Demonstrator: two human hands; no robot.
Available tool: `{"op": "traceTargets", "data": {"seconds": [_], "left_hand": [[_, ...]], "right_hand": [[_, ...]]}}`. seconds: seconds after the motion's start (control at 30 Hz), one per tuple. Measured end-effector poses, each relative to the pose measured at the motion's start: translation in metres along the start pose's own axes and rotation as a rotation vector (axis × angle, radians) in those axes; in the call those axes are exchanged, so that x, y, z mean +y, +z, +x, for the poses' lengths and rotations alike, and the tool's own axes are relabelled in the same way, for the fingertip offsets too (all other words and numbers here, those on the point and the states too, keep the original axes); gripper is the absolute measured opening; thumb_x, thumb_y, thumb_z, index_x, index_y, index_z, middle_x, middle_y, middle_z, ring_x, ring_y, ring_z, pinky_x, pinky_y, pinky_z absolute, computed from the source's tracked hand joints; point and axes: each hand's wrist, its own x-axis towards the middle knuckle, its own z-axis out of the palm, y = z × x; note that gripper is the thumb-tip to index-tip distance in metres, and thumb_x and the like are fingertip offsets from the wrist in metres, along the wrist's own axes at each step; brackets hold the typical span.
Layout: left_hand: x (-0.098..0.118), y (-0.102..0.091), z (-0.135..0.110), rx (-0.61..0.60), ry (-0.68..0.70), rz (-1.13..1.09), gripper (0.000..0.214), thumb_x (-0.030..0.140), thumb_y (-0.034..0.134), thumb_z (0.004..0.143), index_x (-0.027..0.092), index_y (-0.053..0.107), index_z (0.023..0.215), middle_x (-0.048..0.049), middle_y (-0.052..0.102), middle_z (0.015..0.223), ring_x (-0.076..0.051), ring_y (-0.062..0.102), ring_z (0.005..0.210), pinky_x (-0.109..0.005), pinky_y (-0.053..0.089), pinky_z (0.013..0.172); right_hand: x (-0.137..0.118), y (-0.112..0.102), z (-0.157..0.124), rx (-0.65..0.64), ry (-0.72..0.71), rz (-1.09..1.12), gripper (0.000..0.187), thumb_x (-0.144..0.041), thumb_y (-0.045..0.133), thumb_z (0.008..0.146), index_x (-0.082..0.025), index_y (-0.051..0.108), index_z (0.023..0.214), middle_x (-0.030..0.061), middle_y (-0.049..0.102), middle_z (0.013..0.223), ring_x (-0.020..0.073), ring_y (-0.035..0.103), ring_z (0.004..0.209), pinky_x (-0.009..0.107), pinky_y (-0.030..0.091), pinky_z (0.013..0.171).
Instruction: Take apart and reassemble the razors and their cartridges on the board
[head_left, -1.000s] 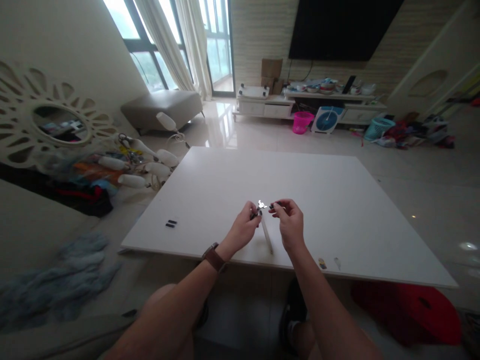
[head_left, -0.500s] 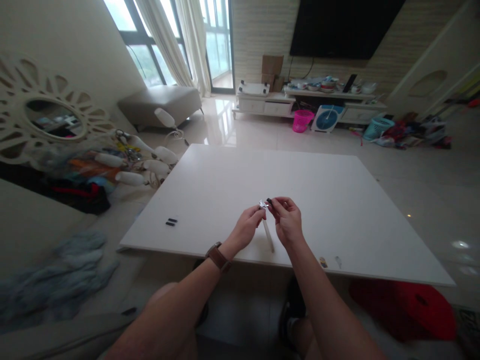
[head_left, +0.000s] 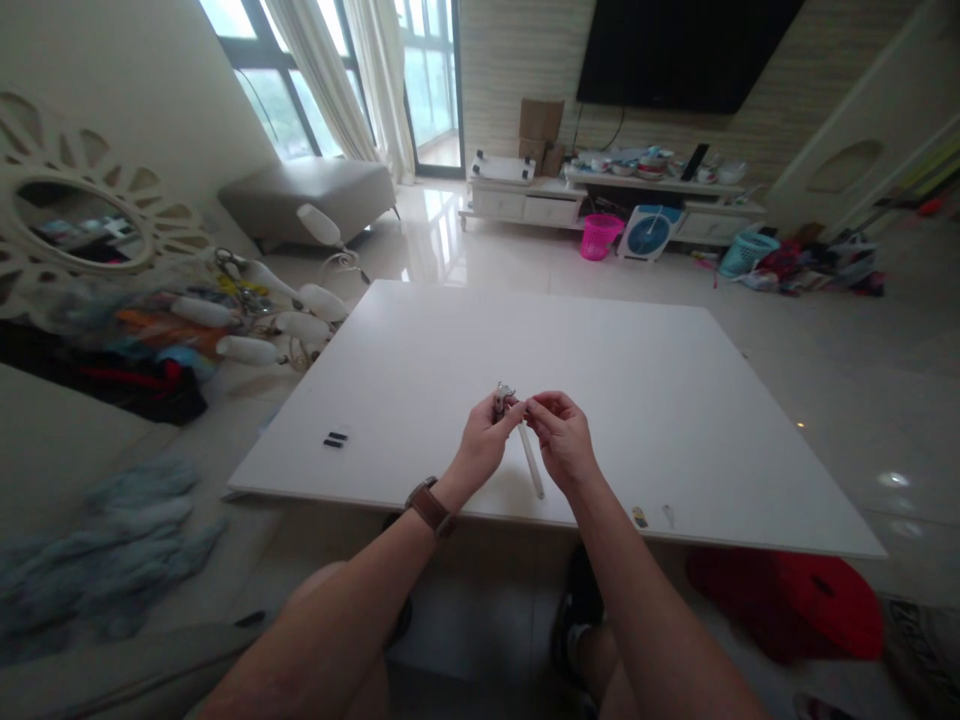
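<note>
My left hand [head_left: 486, 438] is closed around a small shiny metal piece [head_left: 504, 391] whose top pokes out above the fingers. Below the hands a pale, narrow stick [head_left: 532, 462] slants down over the table; whether it joins the metal piece is hidden. My right hand [head_left: 562, 435] is pinched, its fingertips meeting the left thumb; whatever lies between them is too small or covered to name. On the white table [head_left: 600, 350], two short black strips [head_left: 335, 440] lie to the left. A small yellow-and-dark piece [head_left: 639, 517] and a small pale piece [head_left: 669, 516] lie near the front edge.
Left of the table stands a lamp with several white shades [head_left: 304, 325]. A red object [head_left: 784, 605] sits below the table's right front edge. Beyond, a pink basket [head_left: 600, 238] and a fan [head_left: 649, 232] stand by the low cabinet [head_left: 551, 208].
The shiny metal piece has turned and moved slightly left with my left hand. A small black piece seen at my right fingertips before no longer shows clearly there. The view has shifted slightly.
</note>
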Motion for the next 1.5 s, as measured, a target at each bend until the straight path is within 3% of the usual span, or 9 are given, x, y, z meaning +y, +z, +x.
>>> {"op": "traceTargets", "data": {"seconds": [0.23, 0.5, 0.73, 0.9, 1.03, 1.2, 1.33, 1.5], "left_hand": [[0.001, -0.003, 0.006, 0.108, -0.016, -0.002, 0.03, 0.045, 0.064, 0.086, 0.018, 0.056, 0.076, 0.0048, 0.047, 0.058, -0.01, 0.042, 0.054, -0.024, 0.036, 0.053], [-0.005, -0.003, 0.002, 0.102, -0.048, -0.066, 0.034, 0.049, 0.064, 0.086, 0.018, 0.054, 0.077, 0.0055, 0.044, 0.056, -0.009, 0.041, 0.052, -0.023, 0.034, 0.05], [-0.004, -0.002, 0.001, 0.064, -0.026, -0.203, 0.034, 0.048, 0.067, 0.085, 0.018, 0.053, 0.076, 0.0063, 0.042, 0.056, -0.008, 0.039, 0.052, -0.023, 0.034, 0.051], [-0.003, -0.002, 0.002, 0.048, -0.041, -0.228, 0.032, 0.046, 0.069, 0.084, 0.018, 0.054, 0.076, 0.0056, 0.044, 0.059, -0.008, 0.04, 0.053, -0.023, 0.035, 0.052], [-0.001, -0.004, 0.003, 0.062, -0.02, -0.121, 0.032, 0.046, 0.069, 0.083, 0.017, 0.057, 0.075, 0.0044, 0.047, 0.059, -0.008, 0.042, 0.054, -0.023, 0.036, 0.052], [0.003, -0.003, 0.003, 0.082, -0.005, -0.131, 0.029, 0.043, 0.067, 0.084, 0.019, 0.058, 0.098, 0.0076, 0.045, 0.06, -0.008, 0.04, 0.052, -0.022, 0.034, 0.05], [0.002, 0.0, 0.001, 0.045, -0.016, -0.146, 0.022, 0.042, 0.053, 0.09, 0.02, 0.051, 0.087, 0.0081, 0.041, 0.056, -0.008, 0.034, 0.048, -0.022, 0.03, 0.048], [-0.004, 0.002, -0.001, -0.018, -0.024, -0.113, 0.036, 0.051, 0.044, 0.093, 0.019, 0.053, 0.077, 0.0061, 0.039, 0.053, -0.009, 0.034, 0.046, -0.024, 0.029, 0.048]], "right_hand": [[0.0, 0.0, 0.004, -0.048, 0.067, -0.014, 0.024, -0.029, 0.086, 0.061, -0.018, 0.069, 0.074, -0.0023, 0.066, 0.068, 0.011, 0.062, 0.062, 0.024, 0.05, 0.061], [-0.004, 0.001, -0.004, -0.099, 0.003, 0.01, 0.026, -0.015, 0.084, 0.055, -0.019, 0.076, 0.08, -0.003, 0.069, 0.07, 0.0095, 0.062, 0.065, 0.021, 0.051, 0.065], [-0.009, -0.002, -0.008, -0.139, 0.12, 0.087, 0.021, -0.033, 0.08, 0.069, -0.017, 0.076, 0.083, 0.0035, 0.074, 0.078, 0.0116, 0.067, 0.067, 0.02, 0.054, 0.063], [-0.007, -0.001, -0.004, -0.172, 0.196, 0.091, 0.026, -0.036, 0.086, 0.067, -0.018, 0.074, 0.081, 0.0026, 0.075, 0.078, 0.0107, 0.068, 0.065, 0.018, 0.055, 0.06], [-0.006, -0.001, -0.002, -0.158, 0.208, 0.07, 0.025, -0.034, 0.088, 0.063, -0.018, 0.073, 0.076, 0.0016, 0.074, 0.073, 0.0114, 0.068, 0.063, 0.018, 0.054, 0.056], [-0.003, -0.003, 0.0, -0.088, 0.173, 0.027, 0.025, -0.027, 0.089, 0.06, -0.016, 0.072, 0.075, 0.0033, 0.075, 0.072, 0.0115, 0.069, 0.062, 0.017, 0.052, 0.054], [-0.002, -0.005, 0.001, -0.002, 0.149, 0.054, 0.025, -0.025, 0.088, 0.06, -0.016, 0.068, 0.073, 0.0034, 0.075, 0.073, 0.011, 0.069, 0.062, 0.015, 0.051, 0.053], [0.0, -0.008, 0.004, 0.022, 0.073, 0.051, 0.034, -0.025, 0.087, 0.061, -0.018, 0.054, 0.065, 0.0033, 0.075, 0.08, 0.0147, 0.071, 0.07, 0.019, 0.054, 0.054]]}}
